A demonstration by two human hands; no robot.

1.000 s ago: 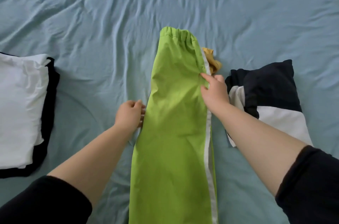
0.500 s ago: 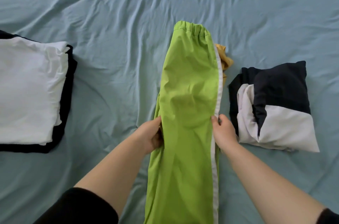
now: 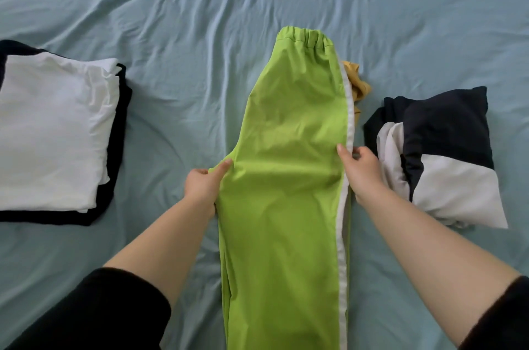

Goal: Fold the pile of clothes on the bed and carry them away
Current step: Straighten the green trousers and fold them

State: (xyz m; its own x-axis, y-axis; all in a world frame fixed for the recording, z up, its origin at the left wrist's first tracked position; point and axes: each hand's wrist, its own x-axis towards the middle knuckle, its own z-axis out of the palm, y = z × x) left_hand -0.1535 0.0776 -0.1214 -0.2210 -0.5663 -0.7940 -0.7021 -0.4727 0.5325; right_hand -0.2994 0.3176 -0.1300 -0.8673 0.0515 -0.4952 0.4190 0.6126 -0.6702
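In the head view, the only one given, a pair of green trousers (image 3: 289, 178) is seen laid flat on the blue sheet of the bed (image 3: 200, 20), already doubled leg on leg, with the gathered waistband at the far end and the legs running toward the wearer and out past the lower edge of the picture. The long axis is thus set straight away from the body, midway between the two forearms, and neither arm can be called the nearer: both are placed at about mid-length, one on each long edge. The left hand (image 3: 201, 185) is closed in a pinch on the left edge at the crotch point, thumb on top and fingers tucked beneath. The right hand (image 3: 362, 175) is closed in a pinch on the right edge, where a white side stripe (image 3: 342, 249) runs the length of the cloth. From this grip it is judged that a cross fold is being prepared, the near legs to be brought up toward the waistband or the waist drawn back toward the body. One pair of trousers is counted in hand. One folded stack (image 3: 54, 132), white over black, is counted well apart on the left. One loose black-and-white garment (image 3: 446, 155) is counted just beside the right hand, and one mustard-yellow item (image 3: 357, 86) is partly hidden under the trousers' right edge.
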